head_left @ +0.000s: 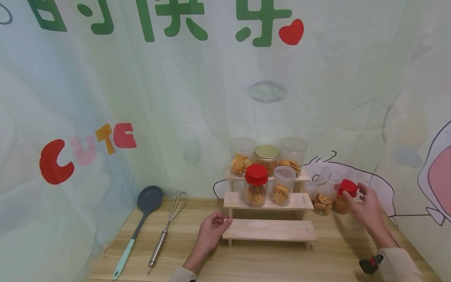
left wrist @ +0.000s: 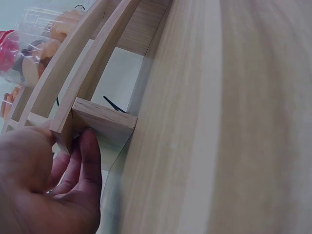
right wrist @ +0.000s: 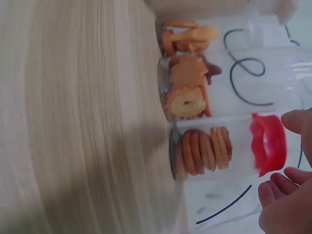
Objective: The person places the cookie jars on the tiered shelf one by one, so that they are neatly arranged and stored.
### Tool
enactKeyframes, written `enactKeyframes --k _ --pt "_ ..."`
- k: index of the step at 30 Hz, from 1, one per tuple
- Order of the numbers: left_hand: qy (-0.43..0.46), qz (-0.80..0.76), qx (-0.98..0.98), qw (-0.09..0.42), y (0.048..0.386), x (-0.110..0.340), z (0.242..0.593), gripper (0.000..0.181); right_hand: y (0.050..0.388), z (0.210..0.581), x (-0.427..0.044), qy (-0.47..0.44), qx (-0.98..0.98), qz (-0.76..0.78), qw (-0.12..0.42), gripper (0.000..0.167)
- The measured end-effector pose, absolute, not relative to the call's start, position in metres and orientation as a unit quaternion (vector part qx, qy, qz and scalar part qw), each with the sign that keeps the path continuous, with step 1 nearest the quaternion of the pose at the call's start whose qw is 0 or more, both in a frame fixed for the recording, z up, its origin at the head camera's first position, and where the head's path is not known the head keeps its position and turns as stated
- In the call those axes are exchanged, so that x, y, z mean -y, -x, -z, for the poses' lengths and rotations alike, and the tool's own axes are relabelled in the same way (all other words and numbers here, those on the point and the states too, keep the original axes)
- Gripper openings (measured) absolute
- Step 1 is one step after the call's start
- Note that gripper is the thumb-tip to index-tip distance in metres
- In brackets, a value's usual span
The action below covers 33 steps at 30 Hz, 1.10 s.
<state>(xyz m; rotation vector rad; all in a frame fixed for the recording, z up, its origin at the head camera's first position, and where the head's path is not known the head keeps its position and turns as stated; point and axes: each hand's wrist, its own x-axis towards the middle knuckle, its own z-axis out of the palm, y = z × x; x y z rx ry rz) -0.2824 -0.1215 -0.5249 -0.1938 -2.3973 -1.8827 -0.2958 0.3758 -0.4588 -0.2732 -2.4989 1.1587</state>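
Observation:
My left hand point(head_left: 212, 231) pinches the left end of the lowest step of a three-step wooden rack point(head_left: 269, 229). In the left wrist view, my thumb is above the board and the curled fingers are below its edge. At the right, my right hand point(head_left: 368, 207) has thumb and fingers on either side of the red lid point(right wrist: 270, 144) of a clear cookie jar point(head_left: 340, 204). That jar stands upright on the table, with round cookies point(right wrist: 204, 151) stacked inside. Close to its left is another clear cookie jar point(head_left: 323, 203), with a smaller, partly hidden one beyond.
The middle step bears a red-lidded jar point(head_left: 256, 190) and a clear-lidded jar point(head_left: 283, 188). Several jars stand on the top step, including a gold-lidded one point(head_left: 267, 156). A slotted turner point(head_left: 149, 199) and a whisk point(head_left: 167, 231) lie left. A printed curtain point(head_left: 197, 98) hangs behind.

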Motion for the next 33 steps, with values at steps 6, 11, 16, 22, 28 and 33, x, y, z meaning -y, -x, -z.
enactKeyframes --k 6,11,16,22,28,33 --pt "0.059 0.607 0.792 0.038 0.284 0.123 0.525 0.03 0.307 0.46 -0.381 0.116 0.889 -0.418 0.148 0.092" --pt "0.058 0.603 0.795 0.035 0.284 0.122 0.526 0.032 0.31 0.461 -0.383 0.113 0.892 -0.416 0.139 0.095" --pt "0.059 0.608 0.791 0.038 0.284 0.123 0.526 0.03 0.312 0.465 -0.383 0.107 0.896 -0.405 0.147 0.091" --pt "0.056 0.624 0.778 0.04 0.285 0.122 0.528 0.028 0.313 0.469 -0.38 0.116 0.891 -0.41 0.155 0.087" --pt "0.058 0.626 0.777 0.039 0.285 0.122 0.528 0.028 0.311 0.47 -0.379 0.126 0.885 -0.417 0.167 0.085" --pt "0.06 0.624 0.779 0.034 0.285 0.122 0.526 0.029 0.306 0.473 -0.377 0.134 0.87 -0.437 0.184 0.083"
